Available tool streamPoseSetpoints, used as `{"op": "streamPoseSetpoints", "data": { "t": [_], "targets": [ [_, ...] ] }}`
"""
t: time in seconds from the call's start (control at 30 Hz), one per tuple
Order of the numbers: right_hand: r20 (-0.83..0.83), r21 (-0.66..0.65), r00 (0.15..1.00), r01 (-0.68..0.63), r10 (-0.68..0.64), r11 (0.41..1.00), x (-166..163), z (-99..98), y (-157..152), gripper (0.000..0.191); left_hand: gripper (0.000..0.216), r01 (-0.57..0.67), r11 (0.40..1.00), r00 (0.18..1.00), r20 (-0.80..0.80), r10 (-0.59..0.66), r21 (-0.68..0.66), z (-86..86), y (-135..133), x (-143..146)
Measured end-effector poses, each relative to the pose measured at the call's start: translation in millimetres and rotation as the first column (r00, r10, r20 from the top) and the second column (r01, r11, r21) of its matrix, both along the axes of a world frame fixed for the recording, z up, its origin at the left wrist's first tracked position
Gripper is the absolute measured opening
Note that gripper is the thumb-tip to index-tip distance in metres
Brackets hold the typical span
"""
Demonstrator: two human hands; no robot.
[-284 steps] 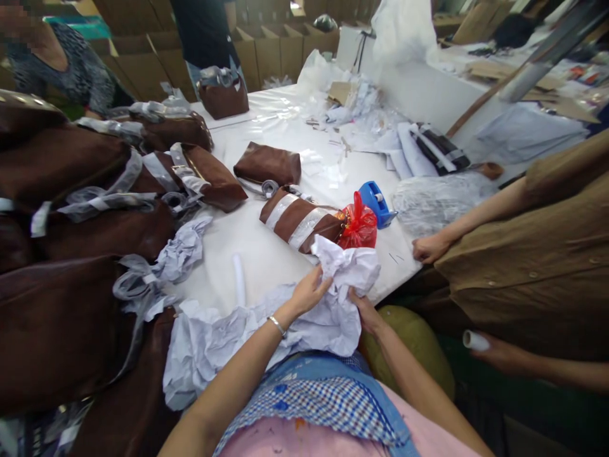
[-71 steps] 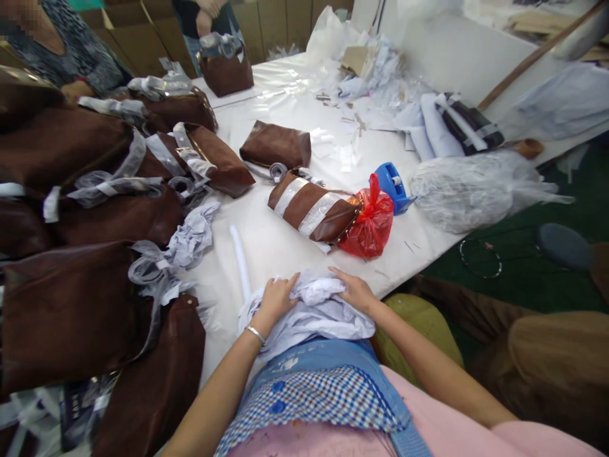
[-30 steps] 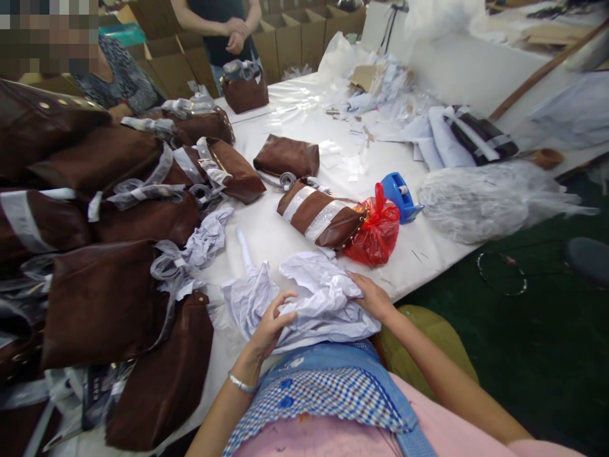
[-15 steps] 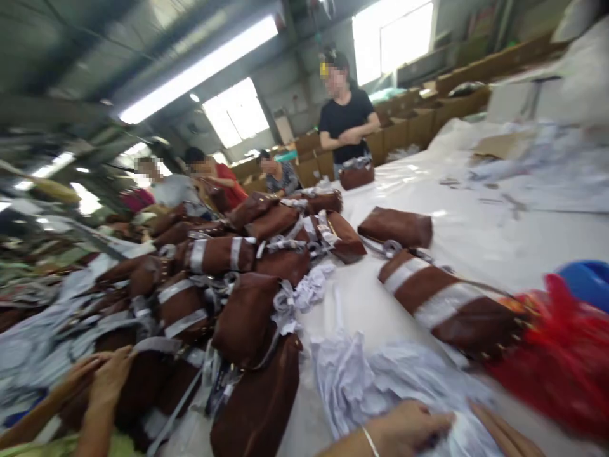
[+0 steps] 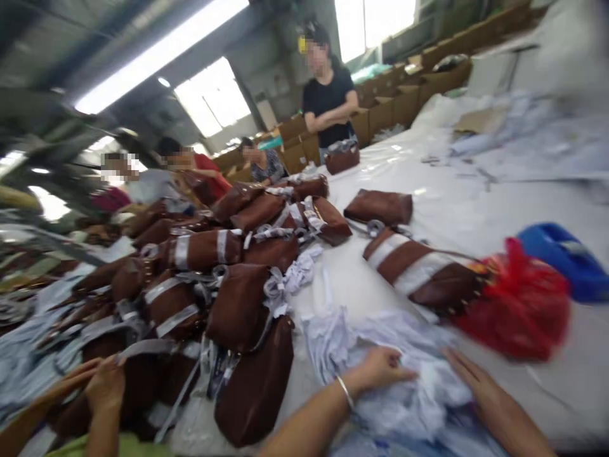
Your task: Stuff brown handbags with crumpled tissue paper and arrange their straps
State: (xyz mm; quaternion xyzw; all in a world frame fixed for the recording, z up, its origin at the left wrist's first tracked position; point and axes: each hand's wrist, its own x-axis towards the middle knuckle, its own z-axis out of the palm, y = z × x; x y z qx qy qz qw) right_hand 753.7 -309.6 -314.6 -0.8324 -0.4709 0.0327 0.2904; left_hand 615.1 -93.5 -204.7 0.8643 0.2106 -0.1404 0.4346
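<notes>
Crumpled white tissue paper (image 5: 438,393) lies in front of me at the bottom of the view. My left hand (image 5: 380,370), with a white band on its wrist, is on the paper's left side, its fingers curled into it and its thumb stretched to the right. My right hand (image 5: 473,377) presses against the right side of the paper with its fingers straight. To the left of my hands lies a brown handbag (image 5: 257,387), and beyond the paper another brown handbag (image 5: 423,273) wears bands of clear wrap.
A red plastic bag (image 5: 523,311) and a blue container (image 5: 566,260) stand at the right. Brown handbags (image 5: 204,247) pile up on the left. A co-worker's hands (image 5: 102,384) handle a dark bag at bottom left. Other people and cardboard boxes (image 5: 390,117) are farther back.
My view has shifted, so more of my forearms and the blue container shows. My hands have moved up over the paper and stand farther apart. The far person's arms are now folded.
</notes>
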Motion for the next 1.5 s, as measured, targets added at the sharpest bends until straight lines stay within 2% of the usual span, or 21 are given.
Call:
{"op": "streamPoseSetpoints", "data": {
  "t": [0.03,0.1,0.17,0.27,0.33,0.4,0.5,0.57,0.63,0.7,0.77,0.83,0.9,1.0,1.1,1.13,1.2,1.3,1.37,1.43,1.5],
  "targets": [
    [-0.057,-0.055,0.998,0.011,-0.014,0.998,-10,8.2,-16,0.081,0.038,-0.009,1.0,1.0,0.001,0.009,-0.003,-3.6,1,-3],
    [-0.185,-0.151,0.982,0.018,-0.047,0.988,-20,24.4,-31,0.09,0.035,-0.03,0.999,0.999,0.008,0.031,-0.022,-11.1,11,-7],
    [-0.261,-0.216,0.962,0.026,-0.083,0.976,-19,34.4,-29,0.084,0.031,-0.097,0.995,0.994,0.05,0.097,-0.006,-17.5,25,-7],
    [-0.298,-0.26,0.946,0.05,-0.13,0.964,-14,41.3,-21,0.08,0.039,-0.145,0.989,0.983,0.114,0.146,-0.023,-18.2,35,-7],
    [-0.296,-0.267,0.946,0.054,-0.135,0.962,-14,43.8,-18,0.079,0.045,-0.084,0.992,0.99,0.109,0.094,-0.092,-14.5,25,-10],
    [-0.291,-0.277,0.947,0.055,-0.139,0.959,-16,45.1,-16,0.079,0.061,0.048,0.99,0.995,0.096,-0.035,-0.135,-11.3,6,-15],
    [-0.29,-0.319,0.941,0.077,-0.174,0.945,-17,46.4,-16,0.076,0.088,0.168,0.985,0.978,0.123,-0.171,0.033,-6.5,-25,-23],
    [-0.286,-0.345,0.937,0.097,-0.203,0.934,-17,47.6,-16,0.075,0.079,0.142,0.974,0.973,0.153,-0.17,0.175,-1.2,-36,-29],
    [-0.28,-0.357,0.934,0.113,-0.222,0.927,-17,48.7,-17,0.073,0.066,0.079,0.982,0.979,0.17,-0.108,0.172,3.7,-39,-35],
    [-0.271,-0.353,0.933,0.131,-0.235,0.926,-17,48.8,-17,0.072,0.066,-0.011,0.999,0.99,0.14,0.004,0.046,4.3,-37,-39],
    [-0.26,-0.332,0.935,0.149,-0.242,0.931,-18,47.4,-17,0.071,0.066,-0.046,0.993,0.999,0.014,0.047,-0.107,-1.8,-35,-42],
    [-0.25,-0.307,0.939,0.153,-0.234,0.939,-18,44.6,-15,0.073,0.065,0.014,0.975,0.992,-0.116,-0.04,-0.222,-12.7,-36,-41],
    [-0.245,-0.293,0.946,0.137,-0.213,0.946,-18,41.5,-12,0.076,0.066,0.073,0.941,0.984,-0.13,-0.122,-0.331,-22.3,-40,-37],
    [-0.251,-0.313,0.952,0.093,-0.177,0.945,-17,39.0,-10,0.079,0.075,0.007,0.84,0.999,-0.03,-0.028,-0.542,-22.6,-41,-29],
    [-0.27,-0.344,0.953,0.04,-0.14,0.938,-14,39.5,-14,0.079,0.068,-0.128,0.687,0.992,-0.082,0.1,-0.715,-7.7,-25,-25],
    [-0.275,-0.346,0.953,0.023,-0.124,0.938,-13,40.0,-16,0.079,0.064,-0.164,0.661,0.986,-0.104,0.129,-0.732,-2.8,-14,-25],
    [-0.285,-0.345,0.954,-0.014,-0.091,0.938,-11,40.5,-21,0.075,0.055,-0.229,0.687,0.968,-0.089,0.233,-0.69,2.6,15,-25],
    [-0.309,-0.363,0.949,-0.06,-0.06,0.93,-5,40.2,-28,0.064,0.049,-0.382,0.763,0.885,0.031,0.464,-0.521,0.3,64,-25],
    [-0.325,-0.405,0.943,-0.067,-0.075,0.912,0,41.0,-34,0.058,0.053,-0.506,0.747,0.795,0.102,0.598,-0.431,-1.3,89,-24],
    [-0.324,-0.485,0.938,-0.054,-0.122,0.873,5,45.4,-38,0.062,0.054,-0.616,0.718,0.697,0.2,0.688,-0.324,3.1,101,-23],
    [-0.29,-0.564,0.941,-0.021,-0.174,0.826,7,54.6,-39,0.078,0.045,-0.642,0.748,0.659,0.378,0.651,-0.167,13.1,95,-22]
  ]
}}
